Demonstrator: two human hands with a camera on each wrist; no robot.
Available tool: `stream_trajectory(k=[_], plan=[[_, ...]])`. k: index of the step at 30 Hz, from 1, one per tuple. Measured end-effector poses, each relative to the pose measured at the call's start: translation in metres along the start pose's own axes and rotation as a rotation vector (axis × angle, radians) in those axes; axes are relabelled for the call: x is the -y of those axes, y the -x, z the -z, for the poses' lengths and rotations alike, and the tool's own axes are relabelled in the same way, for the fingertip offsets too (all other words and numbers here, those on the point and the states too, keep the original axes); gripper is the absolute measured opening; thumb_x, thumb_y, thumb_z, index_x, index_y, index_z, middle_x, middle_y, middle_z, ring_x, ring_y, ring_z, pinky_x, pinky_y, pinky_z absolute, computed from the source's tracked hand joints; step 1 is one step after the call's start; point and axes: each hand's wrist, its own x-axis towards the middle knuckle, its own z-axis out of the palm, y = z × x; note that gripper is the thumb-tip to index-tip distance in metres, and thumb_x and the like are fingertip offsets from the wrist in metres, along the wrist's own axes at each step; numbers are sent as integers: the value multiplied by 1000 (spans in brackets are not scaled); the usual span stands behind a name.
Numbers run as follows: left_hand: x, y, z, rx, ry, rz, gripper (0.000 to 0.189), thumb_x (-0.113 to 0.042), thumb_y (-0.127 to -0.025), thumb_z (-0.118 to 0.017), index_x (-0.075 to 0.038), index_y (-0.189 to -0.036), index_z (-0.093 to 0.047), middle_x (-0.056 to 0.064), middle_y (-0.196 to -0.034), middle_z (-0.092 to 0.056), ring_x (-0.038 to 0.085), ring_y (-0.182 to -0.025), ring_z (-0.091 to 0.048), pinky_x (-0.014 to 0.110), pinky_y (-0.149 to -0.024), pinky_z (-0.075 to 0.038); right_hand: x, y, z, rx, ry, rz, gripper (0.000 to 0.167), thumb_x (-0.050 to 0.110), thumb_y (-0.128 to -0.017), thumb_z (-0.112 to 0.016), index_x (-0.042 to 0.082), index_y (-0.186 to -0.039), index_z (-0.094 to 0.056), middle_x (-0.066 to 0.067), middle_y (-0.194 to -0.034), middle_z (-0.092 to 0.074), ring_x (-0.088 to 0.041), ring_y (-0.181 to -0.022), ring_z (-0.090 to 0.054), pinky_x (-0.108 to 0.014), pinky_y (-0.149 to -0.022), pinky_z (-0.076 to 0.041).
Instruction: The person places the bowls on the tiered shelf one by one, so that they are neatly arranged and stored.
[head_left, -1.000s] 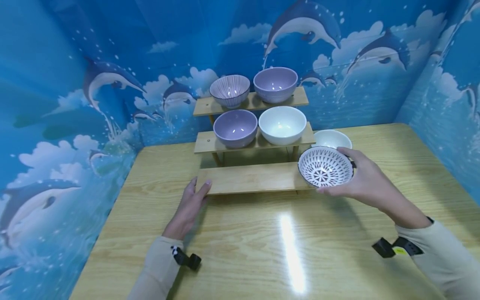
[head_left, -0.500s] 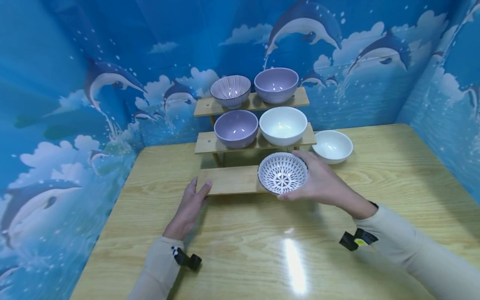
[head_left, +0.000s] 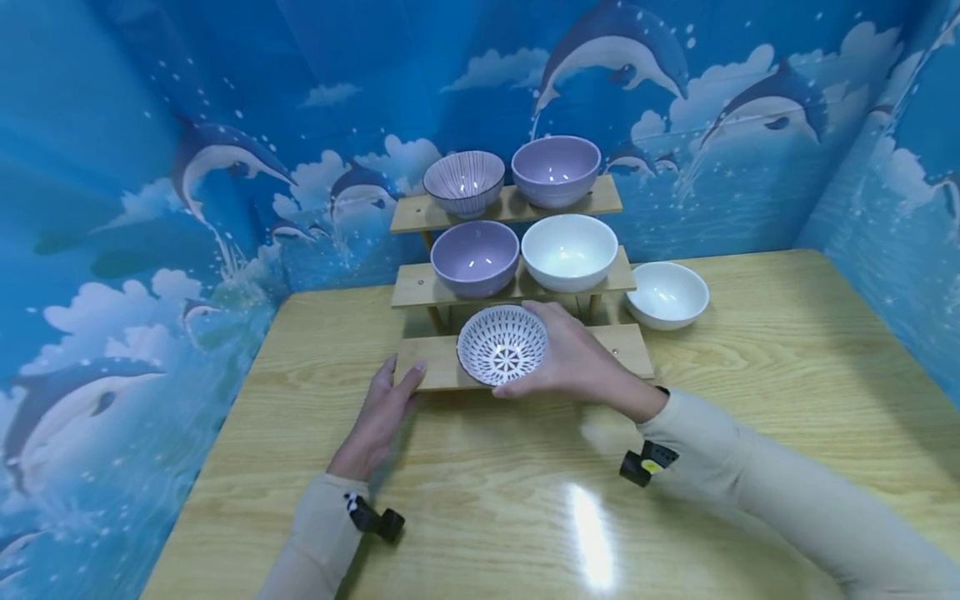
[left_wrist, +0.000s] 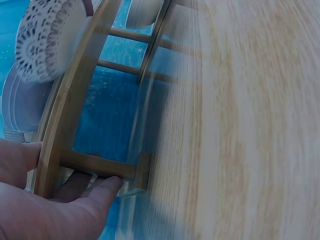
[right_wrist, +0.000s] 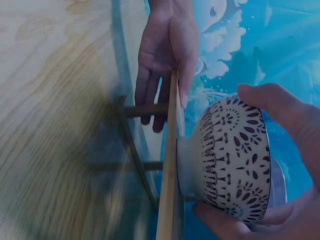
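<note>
My right hand (head_left: 573,354) holds a white bowl with a dark pattern (head_left: 502,345) by its rim and side, over the left half of the lowest board of a three-tier wooden stand (head_left: 626,350). In the right wrist view the bowl's foot (right_wrist: 186,167) is at the board's surface; whether its full weight rests there I cannot tell. My left hand (head_left: 381,417) grips the left end of that board, thumb on top and fingers (left_wrist: 100,197) beneath. A purple bowl (head_left: 476,260) and a white bowl (head_left: 570,254) stand on the middle tier.
On the top tier sit a striped bowl (head_left: 464,183) and another purple bowl (head_left: 557,172). Another white bowl (head_left: 667,296) stands on the wooden table (head_left: 465,500), right of the stand. A blue dolphin-print backdrop (head_left: 300,100) rises behind and at the sides.
My right hand has carried the patterned bowl leftward, from the right end of the lowest board to its left half. My left hand has stayed on the board's end.
</note>
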Motion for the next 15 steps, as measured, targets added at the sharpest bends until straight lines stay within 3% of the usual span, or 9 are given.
stream_trajectory(k=[6,15], plan=[[-2,-2,-2,-22,-16,29,77,-40,-105,-54,-10,-163,-13,14,-166,-21,30,-147,-34,40,-120,-35,7,-11,-14,3,-39,42,122,37,-51,-101,-3,-150,-41,-20,-139,-51,-32,-123,-53,-50,-106,-51],[-1,-3,-2,-4,14,-9,67,-32,-106,-53,-7,-160,-22,15,-160,-32,30,-144,-39,40,-119,-38,10,-12,-16,28,-35,75,121,40,-55,-101,1,-151,-39,-16,-139,-53,-30,-127,-50,-50,-108,-48]])
